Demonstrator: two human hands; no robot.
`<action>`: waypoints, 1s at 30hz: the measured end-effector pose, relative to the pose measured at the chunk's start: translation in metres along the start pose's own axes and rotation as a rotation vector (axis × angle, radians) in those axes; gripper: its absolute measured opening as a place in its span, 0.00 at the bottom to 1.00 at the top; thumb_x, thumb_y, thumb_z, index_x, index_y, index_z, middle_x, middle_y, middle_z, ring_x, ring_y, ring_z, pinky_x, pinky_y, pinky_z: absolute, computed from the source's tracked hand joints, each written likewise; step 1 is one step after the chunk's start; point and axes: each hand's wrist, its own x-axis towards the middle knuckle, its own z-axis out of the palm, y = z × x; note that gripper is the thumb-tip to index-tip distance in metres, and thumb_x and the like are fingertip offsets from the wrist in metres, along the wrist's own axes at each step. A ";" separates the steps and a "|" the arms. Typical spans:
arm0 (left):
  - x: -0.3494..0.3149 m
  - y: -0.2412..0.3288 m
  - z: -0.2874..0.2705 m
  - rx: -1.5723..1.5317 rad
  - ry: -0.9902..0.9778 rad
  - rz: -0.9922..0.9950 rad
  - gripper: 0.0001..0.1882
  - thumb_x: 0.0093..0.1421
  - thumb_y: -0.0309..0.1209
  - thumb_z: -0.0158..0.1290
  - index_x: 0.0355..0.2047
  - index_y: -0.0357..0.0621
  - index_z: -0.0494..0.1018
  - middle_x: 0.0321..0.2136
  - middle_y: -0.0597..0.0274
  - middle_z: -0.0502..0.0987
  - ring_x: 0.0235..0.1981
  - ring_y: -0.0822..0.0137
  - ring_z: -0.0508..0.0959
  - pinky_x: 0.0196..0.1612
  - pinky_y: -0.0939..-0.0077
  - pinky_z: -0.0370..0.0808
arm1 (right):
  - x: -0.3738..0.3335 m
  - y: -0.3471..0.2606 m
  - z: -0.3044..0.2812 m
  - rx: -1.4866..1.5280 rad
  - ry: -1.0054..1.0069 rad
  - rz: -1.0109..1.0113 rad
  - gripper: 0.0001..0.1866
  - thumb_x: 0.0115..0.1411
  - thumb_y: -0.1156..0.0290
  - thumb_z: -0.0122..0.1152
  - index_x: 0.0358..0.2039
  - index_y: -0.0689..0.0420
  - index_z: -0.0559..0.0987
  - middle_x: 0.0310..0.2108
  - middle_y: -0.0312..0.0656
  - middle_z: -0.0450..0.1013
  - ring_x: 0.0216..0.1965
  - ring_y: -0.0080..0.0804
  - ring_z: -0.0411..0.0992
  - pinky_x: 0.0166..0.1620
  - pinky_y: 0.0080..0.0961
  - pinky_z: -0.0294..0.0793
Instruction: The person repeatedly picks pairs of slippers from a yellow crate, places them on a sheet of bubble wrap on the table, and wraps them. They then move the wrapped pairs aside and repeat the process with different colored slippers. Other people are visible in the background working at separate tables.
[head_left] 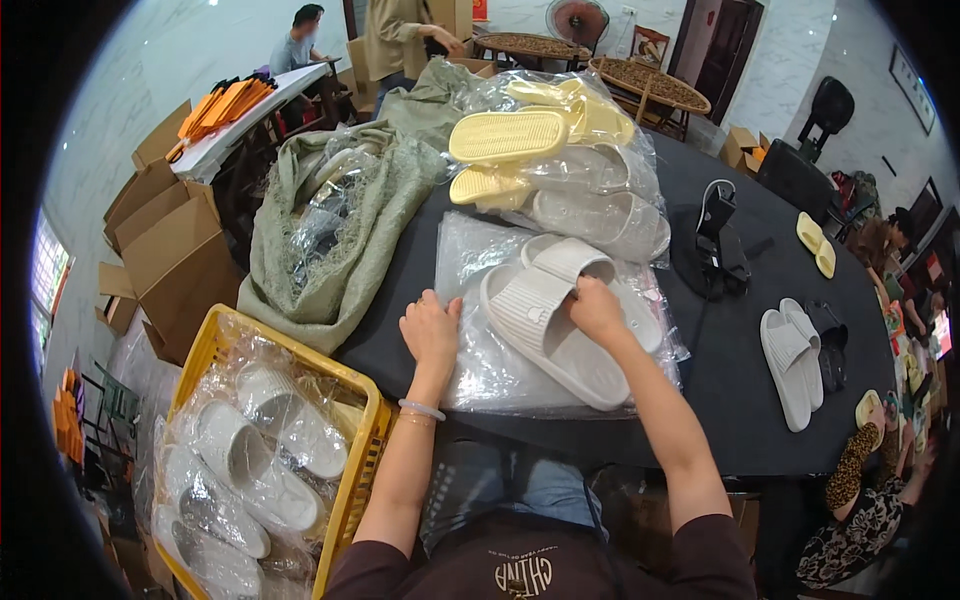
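Two pale grey slippers (pixel 528 305), ribbed straps uppermost, overlap with toes pointing away, over clear plastic bags (pixel 478 375) on the worktop (pixel 710 400).

The slippers (pixel 530 310) lie on bags (pixel 480 370) atop the table (pixel 720 400), a sack (pixel 378 258) (seemingly holding shoes (pixel 318 225)) behind-left.

Large cream lettering (pixel 524 577), on dark shirt (pixel 440 568); smaller pale line (pixel 524 550) above
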 end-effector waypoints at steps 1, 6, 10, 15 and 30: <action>0.000 -0.003 -0.002 -0.025 -0.066 -0.014 0.19 0.52 0.46 0.59 0.29 0.42 0.70 0.27 0.56 0.78 0.35 0.55 0.76 0.35 0.59 0.70 | -0.003 0.004 -0.005 0.007 -0.030 0.006 0.10 0.49 0.71 0.57 0.32 0.61 0.77 0.36 0.50 0.75 0.41 0.53 0.71 0.44 0.46 0.71; -0.007 -0.006 -0.045 -0.145 -0.386 -0.143 0.19 0.53 0.43 0.59 0.31 0.40 0.69 0.30 0.51 0.78 0.39 0.52 0.76 0.39 0.58 0.71 | -0.045 0.031 -0.046 0.263 -0.079 0.015 0.15 0.51 0.75 0.56 0.41 0.56 0.79 0.40 0.53 0.75 0.44 0.49 0.73 0.47 0.36 0.71; -0.015 -0.003 -0.057 -0.134 -0.111 -0.063 0.23 0.52 0.39 0.61 0.41 0.37 0.68 0.41 0.43 0.74 0.48 0.49 0.72 0.45 0.60 0.71 | -0.060 0.026 -0.075 0.627 -0.033 0.039 0.18 0.53 0.80 0.53 0.45 0.60 0.77 0.41 0.49 0.77 0.45 0.39 0.75 0.49 0.28 0.70; -0.001 0.005 -0.044 -0.059 -0.008 0.498 0.26 0.54 0.36 0.55 0.51 0.36 0.67 0.54 0.46 0.67 0.57 0.52 0.66 0.57 0.60 0.64 | -0.046 -0.050 -0.101 0.662 -0.002 -0.135 0.15 0.54 0.81 0.53 0.42 0.65 0.78 0.39 0.46 0.78 0.43 0.34 0.75 0.48 0.29 0.71; -0.011 -0.003 0.001 -0.056 -0.268 0.400 0.28 0.64 0.44 0.40 0.61 0.44 0.60 0.64 0.54 0.56 0.66 0.58 0.55 0.66 0.57 0.49 | -0.058 -0.018 -0.010 -0.090 0.032 0.092 0.09 0.49 0.71 0.58 0.30 0.63 0.76 0.35 0.49 0.73 0.42 0.50 0.71 0.43 0.46 0.72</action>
